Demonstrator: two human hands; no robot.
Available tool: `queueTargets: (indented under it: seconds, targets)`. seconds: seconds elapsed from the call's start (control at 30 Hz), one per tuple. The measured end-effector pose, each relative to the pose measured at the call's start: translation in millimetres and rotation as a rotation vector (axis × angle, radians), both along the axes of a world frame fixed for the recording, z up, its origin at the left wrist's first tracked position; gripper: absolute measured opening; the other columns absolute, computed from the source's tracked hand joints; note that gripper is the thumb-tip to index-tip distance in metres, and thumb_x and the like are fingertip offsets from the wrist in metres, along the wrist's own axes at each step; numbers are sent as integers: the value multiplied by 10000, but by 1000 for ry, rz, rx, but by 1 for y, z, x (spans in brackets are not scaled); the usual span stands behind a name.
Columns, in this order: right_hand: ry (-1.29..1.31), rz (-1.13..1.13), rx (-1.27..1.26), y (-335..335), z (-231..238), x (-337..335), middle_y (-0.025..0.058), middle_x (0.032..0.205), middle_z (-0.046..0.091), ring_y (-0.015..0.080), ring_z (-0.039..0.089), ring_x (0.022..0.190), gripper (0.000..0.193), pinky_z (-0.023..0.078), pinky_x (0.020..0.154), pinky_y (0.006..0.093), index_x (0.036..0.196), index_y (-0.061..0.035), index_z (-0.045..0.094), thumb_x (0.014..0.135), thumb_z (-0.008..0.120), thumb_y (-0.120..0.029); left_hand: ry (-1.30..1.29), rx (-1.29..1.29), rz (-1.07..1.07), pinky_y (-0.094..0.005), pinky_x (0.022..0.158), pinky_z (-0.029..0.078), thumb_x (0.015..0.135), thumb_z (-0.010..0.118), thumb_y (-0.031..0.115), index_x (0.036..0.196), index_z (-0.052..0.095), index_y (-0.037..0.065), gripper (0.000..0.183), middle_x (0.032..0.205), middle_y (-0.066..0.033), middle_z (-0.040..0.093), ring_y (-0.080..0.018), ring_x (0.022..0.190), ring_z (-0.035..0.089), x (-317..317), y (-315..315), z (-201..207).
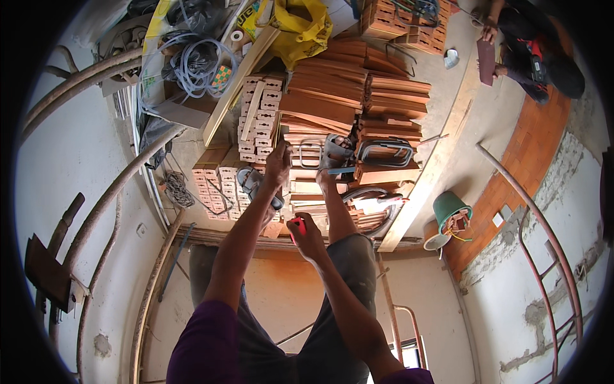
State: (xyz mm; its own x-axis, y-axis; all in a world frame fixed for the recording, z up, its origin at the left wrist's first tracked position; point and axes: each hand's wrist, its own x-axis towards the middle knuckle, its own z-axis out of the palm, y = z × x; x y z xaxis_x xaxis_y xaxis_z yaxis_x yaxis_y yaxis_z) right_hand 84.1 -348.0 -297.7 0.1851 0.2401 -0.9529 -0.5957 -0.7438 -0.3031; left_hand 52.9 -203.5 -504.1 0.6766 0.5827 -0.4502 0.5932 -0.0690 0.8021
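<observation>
My left hand [279, 165] reaches forward between my sandaled feet, at the edge of the stacked terracotta tiles [318, 110] and beside the pale perforated bricks [260, 121]. Its fingers look pressed together, and what they hold, if anything, is too small to make out. Closer to my knees, my right hand [308, 238] is closed around a small red tool [297, 228], mostly covered by the fingers, so its kind is unclear. A grey sandal [338, 152] on my right foot rests on the tiles; the other sandal [259, 187] is by the bricks.
Metal rod frames [385, 153] lie on the tiles. A long plank [425, 176] runs along their right side, near a green bucket [452, 208]. Coiled tubing [195, 70] and a yellow bag [300, 29] are at the back. Another person [537, 51] handles a tile at far right.
</observation>
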Motion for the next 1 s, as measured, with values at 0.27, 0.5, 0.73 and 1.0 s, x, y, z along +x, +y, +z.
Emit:
queueTargets:
  seconds: [0.27, 0.5, 0.73, 1.0]
  targets:
    - [-202, -69, 65, -24, -15, 12, 217, 946, 641, 363, 640, 889, 466, 507, 781, 415, 1197, -43, 519, 876, 629, -363, -152, -107, 23, -292, 677, 421, 1021, 454, 350, 956, 540, 42, 326, 756, -51, 574, -126, 741, 537, 87, 62, 117]
    - [-369, -143, 102, -31, -68, 54, 161, 1008, 606, 233, 592, 913, 444, 479, 802, 346, 1181, -13, 541, 880, 600, -333, 41, -43, 277, -277, 551, 353, 1023, 455, 311, 853, 472, 48, 314, 665, 4, 440, -76, 636, 438, 35, 38, 159]
    - [-522, 60, -148, -3, -222, 66, 251, 1036, 635, 396, 632, 972, 686, 506, 818, 429, 1171, 15, 529, 740, 753, -470, 196, -52, -102, -359, 498, 396, 1008, 486, 203, 1060, 560, 11, 212, 633, -140, 545, -203, 498, 505, 15, 66, 216]
    - [-923, 176, -298, 29, -306, 46, 264, 1197, 493, 441, 473, 1113, 905, 401, 961, 523, 1410, 49, 300, 733, 772, -321, 356, 4, -49, -327, 525, 352, 1030, 427, 209, 989, 579, 1, 262, 684, -109, 509, -156, 563, 398, -87, 79, 227]
